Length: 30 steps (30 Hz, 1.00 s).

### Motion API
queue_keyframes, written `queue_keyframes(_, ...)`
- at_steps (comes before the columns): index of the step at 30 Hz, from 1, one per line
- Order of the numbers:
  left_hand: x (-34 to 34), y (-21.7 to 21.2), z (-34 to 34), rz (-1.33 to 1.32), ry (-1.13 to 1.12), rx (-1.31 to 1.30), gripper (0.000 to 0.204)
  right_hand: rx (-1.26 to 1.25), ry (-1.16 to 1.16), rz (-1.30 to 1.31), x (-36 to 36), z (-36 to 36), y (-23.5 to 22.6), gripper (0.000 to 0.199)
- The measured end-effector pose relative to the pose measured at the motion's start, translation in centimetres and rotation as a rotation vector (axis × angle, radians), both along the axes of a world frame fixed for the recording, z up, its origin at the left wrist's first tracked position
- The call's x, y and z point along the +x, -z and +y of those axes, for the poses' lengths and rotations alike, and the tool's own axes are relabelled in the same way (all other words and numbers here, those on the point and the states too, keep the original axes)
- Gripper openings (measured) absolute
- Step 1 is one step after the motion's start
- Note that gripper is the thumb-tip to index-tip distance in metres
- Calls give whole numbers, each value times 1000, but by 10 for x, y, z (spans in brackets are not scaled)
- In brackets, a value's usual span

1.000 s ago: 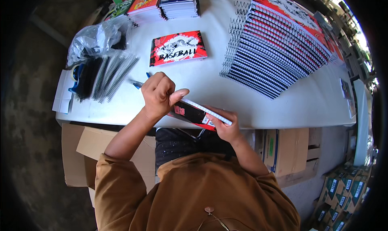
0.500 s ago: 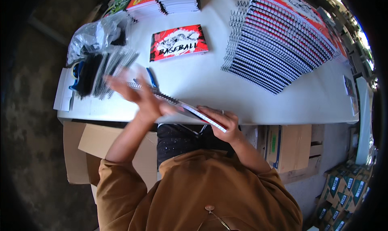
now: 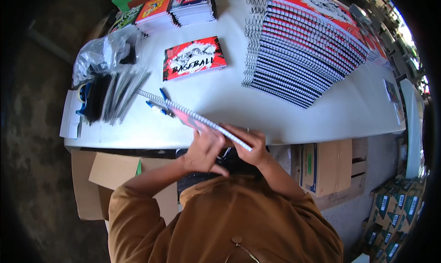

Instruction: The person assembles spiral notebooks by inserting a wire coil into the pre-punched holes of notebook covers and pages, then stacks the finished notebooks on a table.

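Spiral notebook (image 3: 195, 118) tilted | left hand (image 3: 204, 150) gripping its underside | right hand (image 3: 250, 145) clasping its near end

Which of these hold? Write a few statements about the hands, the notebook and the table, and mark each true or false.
1. Both hands, left hand and right hand, hold the spiral notebook. True.
2. The notebook lies flat on the white table. False: it is tilted on edge, coil up.
3. A red-covered booklet lies alone on the table beyond the hands. True.
4. The big fanned stack of notebooks sits to the person's left. False: it is to the right.
5. Loose wire coils lie at the left. True.
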State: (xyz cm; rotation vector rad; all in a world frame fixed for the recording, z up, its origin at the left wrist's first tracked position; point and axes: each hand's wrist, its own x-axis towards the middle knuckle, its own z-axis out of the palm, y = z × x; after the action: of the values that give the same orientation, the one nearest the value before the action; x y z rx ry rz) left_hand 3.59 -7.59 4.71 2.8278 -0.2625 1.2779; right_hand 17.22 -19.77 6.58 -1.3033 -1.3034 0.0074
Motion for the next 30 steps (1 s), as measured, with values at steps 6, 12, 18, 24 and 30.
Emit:
queue_keyframes(6, 19, -35, 22, -122, -218, 55, 102, -45, -79, -59, -13, 4, -10, 47)
queue_keyframes(12, 29, -42, 15, -241, 19, 339, 92, -13, -35, 11, -2, 8, -4, 48)
queue_keyframes(18, 5, 39, -4, 45, 186, -141, 112, -28, -46, 125, -8, 12, -6, 37)
queue_keyframes(24, 52, -88, 20, -273, -193, 118, 84, -91, -77, 51, -8, 12, -2, 51)
queue_keyframes(30, 19, -3, -20, 21, 95, -224, 82, -53, -80, 137, 6, 8, -2, 40)
